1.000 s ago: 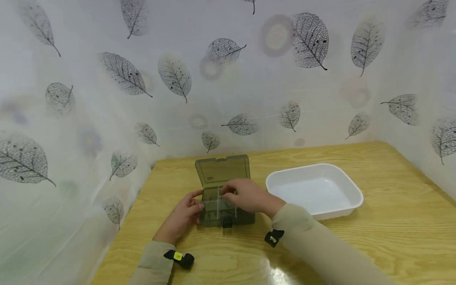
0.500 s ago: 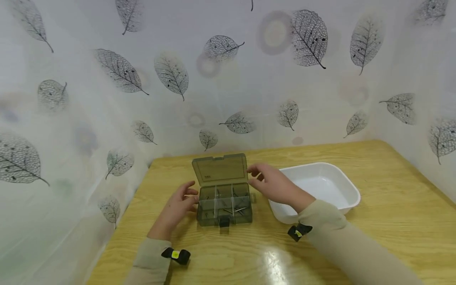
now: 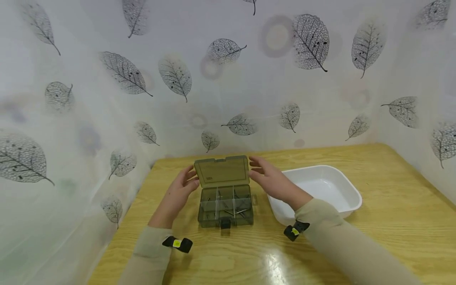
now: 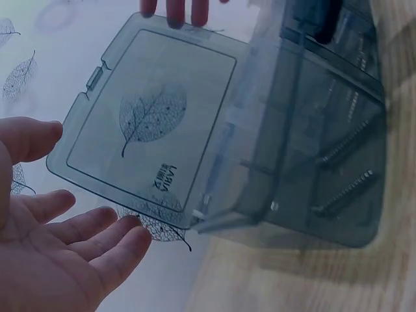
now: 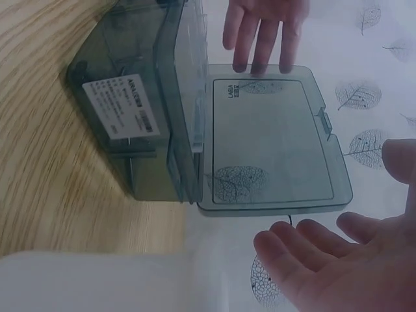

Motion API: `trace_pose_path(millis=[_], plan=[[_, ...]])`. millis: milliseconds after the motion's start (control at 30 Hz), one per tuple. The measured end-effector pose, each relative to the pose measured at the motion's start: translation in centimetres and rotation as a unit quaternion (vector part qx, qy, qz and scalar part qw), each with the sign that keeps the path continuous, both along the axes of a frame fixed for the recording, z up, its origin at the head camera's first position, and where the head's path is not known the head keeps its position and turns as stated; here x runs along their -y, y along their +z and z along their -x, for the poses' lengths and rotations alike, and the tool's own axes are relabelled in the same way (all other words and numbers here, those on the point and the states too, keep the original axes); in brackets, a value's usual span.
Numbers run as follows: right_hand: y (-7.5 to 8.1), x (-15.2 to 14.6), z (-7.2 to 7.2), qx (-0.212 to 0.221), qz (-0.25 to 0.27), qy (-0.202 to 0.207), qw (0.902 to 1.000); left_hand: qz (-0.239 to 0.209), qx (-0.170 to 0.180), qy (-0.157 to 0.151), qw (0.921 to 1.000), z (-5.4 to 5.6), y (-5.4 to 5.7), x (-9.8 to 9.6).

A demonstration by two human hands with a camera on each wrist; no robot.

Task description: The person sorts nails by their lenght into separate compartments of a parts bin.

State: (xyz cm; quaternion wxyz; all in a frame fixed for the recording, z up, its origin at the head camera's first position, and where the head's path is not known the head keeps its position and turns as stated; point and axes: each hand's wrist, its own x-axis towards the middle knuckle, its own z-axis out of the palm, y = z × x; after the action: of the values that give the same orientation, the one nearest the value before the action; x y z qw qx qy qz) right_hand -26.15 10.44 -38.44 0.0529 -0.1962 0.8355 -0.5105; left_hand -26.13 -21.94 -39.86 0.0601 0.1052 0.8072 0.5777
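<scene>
A smoky translucent compartment box [image 3: 213, 224] sits on the table with its hinged lid [image 3: 224, 171] raised. Thin metal pieces lie in its compartments; in the left wrist view some are clearly screws [image 4: 348, 195]. My left hand [image 3: 178, 194] is at the lid's left edge, thumb apart from the loosely extended fingers; whether it touches the lid I cannot tell. On the other side my right hand [image 3: 273, 183] stands by the lid's right edge, and in the right wrist view its fingers [image 5: 305, 247] look just short of it. Neither hand holds anything.
A white plastic basin [image 3: 331, 190] stands right of the box, partly behind my right forearm. A black latch [image 3: 225, 223] is on the box's front. Behind the wooden table [image 3: 228, 257] hangs a leaf-patterned sheet [image 3: 263, 87].
My right hand has left the compartments and moved right, to the lid's right edge. My left hand has let go of the box's left side and risen beside the lid.
</scene>
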Motion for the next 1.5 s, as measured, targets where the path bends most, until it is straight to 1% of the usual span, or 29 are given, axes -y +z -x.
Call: trace_pose_path(millis=[133,300,433,567,667,767,900,1000,1100,1133,1200,1267,1300,1367,1433,1500], plan=[[0.2,0.6,0.1,0.011,0.015,0.004,0.9998,-0.012,-0.005,-0.009,0.9999,0.3,0.4,-0.4],[0.5,1.1,-0.3,0.02,0.02,0.001,0.9996,-0.013,-0.003,-0.007,0.9999,0.3,0.3,-0.5],[0.2,1.0,-0.6,0.015,0.025,0.003,0.9996,-0.004,-0.011,-0.004,0.9999,0.0,0.2,-0.3],[-0.4,0.9,-0.9,0.01,0.032,0.004,0.9994,0.012,-0.016,-0.013,0.9997,-0.7,0.2,-0.1],[-0.6,0.7,-1.2,-0.001,0.028,0.007,0.9996,0.022,-0.025,-0.028,0.9991,-1.1,0.1,0.1],[-0.8,0.7,-1.6,-0.021,0.013,0.008,0.9997,0.04,-0.045,-0.038,0.9975,-1.4,0.0,0.3],[-1.0,0.8,-2.0,-0.049,-0.01,0.012,0.9987,0.074,-0.075,-0.046,0.9934,-1.8,-0.1,0.7],[-1.2,0.8,-2.4,-0.066,-0.031,0.022,0.9971,0.094,-0.087,-0.055,0.9902,-2.2,-0.1,1.0],[-1.2,0.8,-2.7,-0.075,-0.063,0.032,0.9947,0.122,-0.097,-0.064,0.9857,-2.5,0.0,1.1],[-1.2,0.9,-2.8,-0.076,-0.074,0.036,0.9937,0.135,-0.102,-0.068,0.9832,-2.6,0.0,1.0],[-1.1,1.0,-3.0,-0.075,-0.096,0.044,0.9916,0.17,-0.114,-0.079,0.9756,-2.6,0.2,0.9],[-1.1,1.3,-3.1,-0.082,-0.122,0.055,0.9876,0.208,-0.132,-0.098,0.9642,-2.5,0.3,0.6],[-1.1,1.4,-3.1,-0.086,-0.133,0.063,0.9854,0.227,-0.141,-0.111,0.9574,-2.4,0.3,0.4],[-1.4,1.9,-3.1,-0.099,-0.164,0.08,0.9782,0.264,-0.158,-0.139,0.9413,-2.3,0.3,0.0],[-1.8,2.3,-3.1,-0.122,-0.204,0.099,0.9663,0.3,-0.17,-0.166,0.924,-2.3,0.2,-0.4],[-2.2,2.8,-3.1,-0.143,-0.242,0.114,0.9528,0.337,-0.173,-0.185,0.9067,-2.4,0.0,-0.7]])
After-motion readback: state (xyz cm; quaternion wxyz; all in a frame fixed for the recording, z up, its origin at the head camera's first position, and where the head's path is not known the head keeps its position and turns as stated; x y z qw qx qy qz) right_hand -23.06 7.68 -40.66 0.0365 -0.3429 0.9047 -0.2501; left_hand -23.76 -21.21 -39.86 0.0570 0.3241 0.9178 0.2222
